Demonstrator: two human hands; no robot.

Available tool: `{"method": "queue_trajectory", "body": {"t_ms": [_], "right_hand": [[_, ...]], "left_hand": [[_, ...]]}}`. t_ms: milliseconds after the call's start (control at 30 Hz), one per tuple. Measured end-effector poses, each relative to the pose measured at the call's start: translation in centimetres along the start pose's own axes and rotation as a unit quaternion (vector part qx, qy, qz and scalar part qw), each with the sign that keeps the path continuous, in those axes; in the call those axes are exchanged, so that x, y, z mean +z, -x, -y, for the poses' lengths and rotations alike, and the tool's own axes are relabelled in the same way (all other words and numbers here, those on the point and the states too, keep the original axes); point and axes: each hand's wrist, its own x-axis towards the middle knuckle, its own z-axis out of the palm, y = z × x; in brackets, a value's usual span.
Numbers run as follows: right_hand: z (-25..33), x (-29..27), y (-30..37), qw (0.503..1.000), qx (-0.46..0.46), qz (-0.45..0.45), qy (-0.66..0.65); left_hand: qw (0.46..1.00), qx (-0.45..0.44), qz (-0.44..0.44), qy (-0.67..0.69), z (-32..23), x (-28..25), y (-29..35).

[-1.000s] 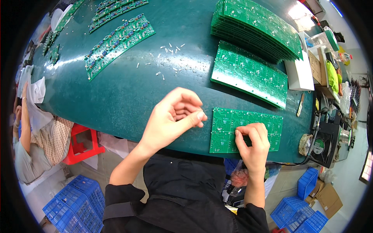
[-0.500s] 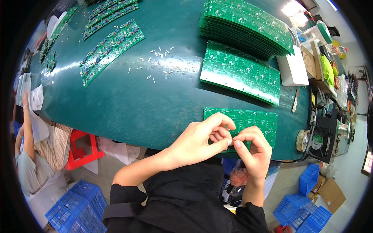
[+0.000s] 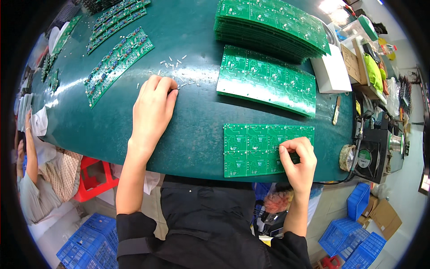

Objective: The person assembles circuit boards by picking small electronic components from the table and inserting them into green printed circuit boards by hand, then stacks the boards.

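At the dial's centre, flat near the edge of a table (image 3: 192,134): a green circuit board (image 3: 251,154), divided into repeating cells. Toward its three o'clock end, the right hand (image 3: 301,163), thumb and forefinger tips brought together close above the surface; cannot tell of any part between. At ten o'clock, the left hand (image 3: 152,110), fingers bunched and reaching down beside scattered pale slivers (image 3: 173,67); tips turned away, so cannot tell of any pinch.

To work well, probably best to take slivers singly, without raking the rest, and to keep the right fingertips steady, pressing too gently to slide the board.

Dark green and glossy underneath, streaked with reflected light. At twelve, a low stack of boards (image 3: 266,80), then a taller stack (image 3: 273,31). Farther out at ten, a board crowded with components (image 3: 117,67). At two, a slim tool (image 3: 336,112); at three, a tape roll (image 3: 346,158) and a black fan unit (image 3: 372,157). Off the table, near nine, another person's forearm (image 3: 31,154) and a red stool (image 3: 109,174); at eight, blue crates (image 3: 87,242); toward five, blue baskets (image 3: 340,242) beside cardboard (image 3: 386,223).
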Motion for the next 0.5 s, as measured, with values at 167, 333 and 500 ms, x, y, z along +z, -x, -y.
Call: {"method": "queue_trajectory", "body": {"t_ms": [167,333,500], "right_hand": [[0.2,0.1,-0.2,1.000,-0.021,0.009,0.000],[0.1,0.2,-0.3,0.999,-0.030,0.007,0.011],[0.2,0.2,-0.3,0.999,-0.030,0.012,0.000]], "left_hand": [[1.000,-0.016,0.012,0.001,-0.1,-0.2,0.2],[0.997,-0.029,0.019,-0.075,-0.3,-1.5,0.9],[0.997,-0.035,0.044,-0.061,0.2,-1.8,1.2]]}}
